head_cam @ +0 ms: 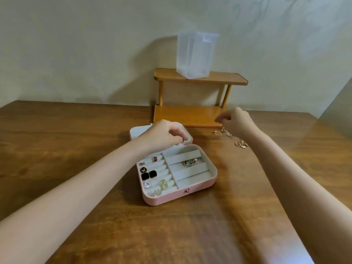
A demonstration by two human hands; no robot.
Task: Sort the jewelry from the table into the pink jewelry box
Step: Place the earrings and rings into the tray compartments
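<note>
Centrally on table (76, 149): pink box (190, 189), lid open, grey lining, ring rolls left, three slots right. Left hand (163, 135) over lid hinge, fingers curled, contents not discernible. Right hand (235, 119) raised above loose jewelry (241, 143), fingertips pinched; held item not discernible. Counted: one red ring (155, 159), two black square earrings (149, 175), one wooden shelf (190, 115), one frosted bag (196, 54).

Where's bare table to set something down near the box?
Bare wood lies in front of the pink box and on its left. The right side is crowded: loose jewelry under the right hand. The shelf blocks the back.
</note>
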